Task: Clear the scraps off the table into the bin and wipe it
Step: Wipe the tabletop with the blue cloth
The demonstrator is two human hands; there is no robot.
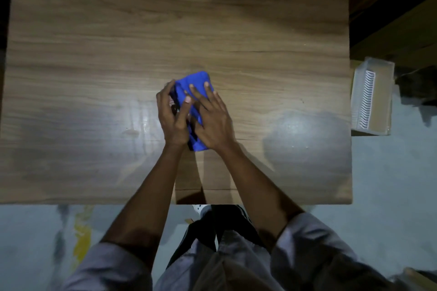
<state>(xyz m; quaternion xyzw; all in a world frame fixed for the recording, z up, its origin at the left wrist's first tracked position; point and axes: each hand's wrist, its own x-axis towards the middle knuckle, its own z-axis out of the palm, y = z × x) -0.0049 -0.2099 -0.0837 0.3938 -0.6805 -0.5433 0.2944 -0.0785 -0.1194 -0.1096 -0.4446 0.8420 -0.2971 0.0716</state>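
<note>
Table [82,149] in view, near edge first, and two bare forearms reach over it from pushed-up grey sleeves [307,238]. Below that edge there's a pale floor [390,184] with a yellow smear on the left. Moving up the wood, shiny patches catch the light on either side of the arms, the one on the right round and bright.

Now the action, just past the middle of the tabletop: a folded blue cloth [196,82] lies flat on the wood with both hands on it. The left hand [173,116] has its fingers curled round the cloth's left edge and one fingertip laid across the top, so it has a real hold. The right hand [212,123] lies flat, fingers straight and spread, palm pressing the cloth down without gripping it.

Out to the right, level with the cloth, a pale slatted bin [369,99] stands on the floor just beside the table's right edge. Its inside looks brown, but I can't tell what it holds. Beyond the far edge, bare grain gives way to dark wooden furniture [390,7].
</note>
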